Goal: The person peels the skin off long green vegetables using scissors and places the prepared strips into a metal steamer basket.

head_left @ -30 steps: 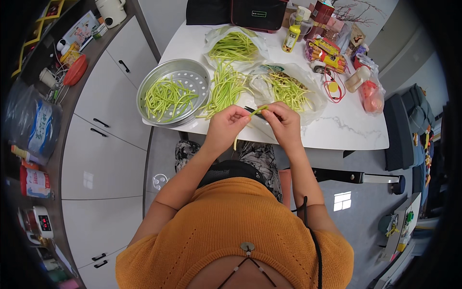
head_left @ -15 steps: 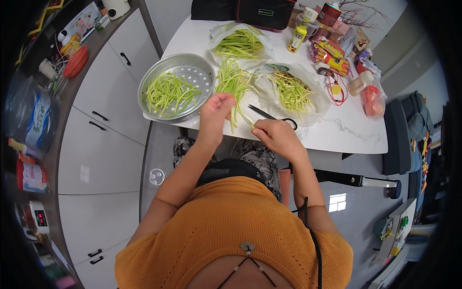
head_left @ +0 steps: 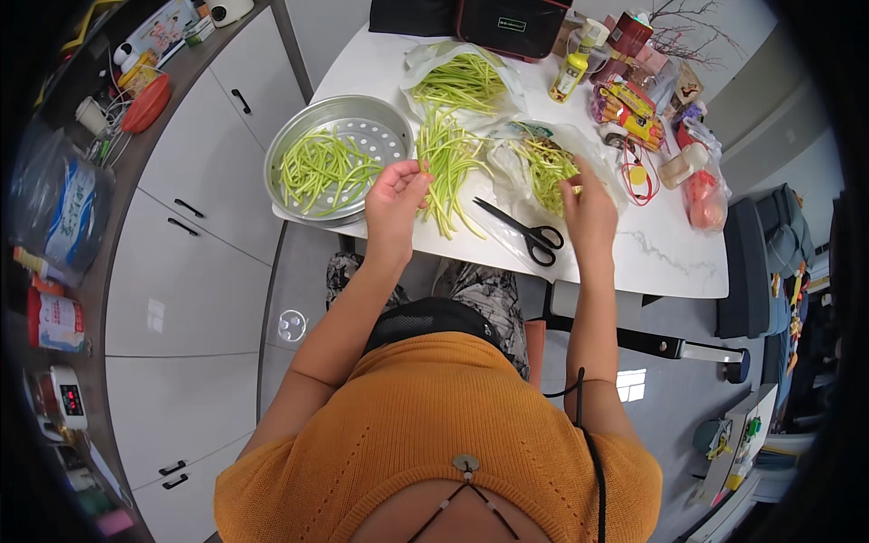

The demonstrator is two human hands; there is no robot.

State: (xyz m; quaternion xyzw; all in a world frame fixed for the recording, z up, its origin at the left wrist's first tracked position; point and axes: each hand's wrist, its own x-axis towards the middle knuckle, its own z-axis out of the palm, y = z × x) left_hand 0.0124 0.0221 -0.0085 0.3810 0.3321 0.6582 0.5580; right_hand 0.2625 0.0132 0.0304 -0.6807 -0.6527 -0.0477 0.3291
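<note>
Left hand [head_left: 395, 195]: fingers curled loosely, touching loose green stems [head_left: 445, 163] on the white table [head_left: 670, 253].
Right hand [head_left: 588, 204]: reaching into the plastic bag of stems [head_left: 543, 167]; grip not discernible.
Perforated steel tray [head_left: 299, 145], left: partly filled with sorted stems.
Scissors [head_left: 525, 231]: idle between the hands.
Judged midway; two bags remain.

You're in a home kitchen/dining corner. White marble-look worktop [head_left: 670, 249] carries veg prep: perforated steel steamer tray [head_left: 337, 156] w/ cut green stems, more stems loose and in plastic bags [head_left: 466, 77], black scissors [head_left: 523, 231], a sauce bottle [head_left: 572, 65] and snack packets [head_left: 634, 104]. To your left, white cabinet fronts [head_left: 195, 195] w/ dark handles under a grey counter [head_left: 109, 181] crowded w/ cups, bowls, bagged goods. Grey tile floor [head_left: 670, 398], dark chair [head_left: 747, 271] on your right.
</note>
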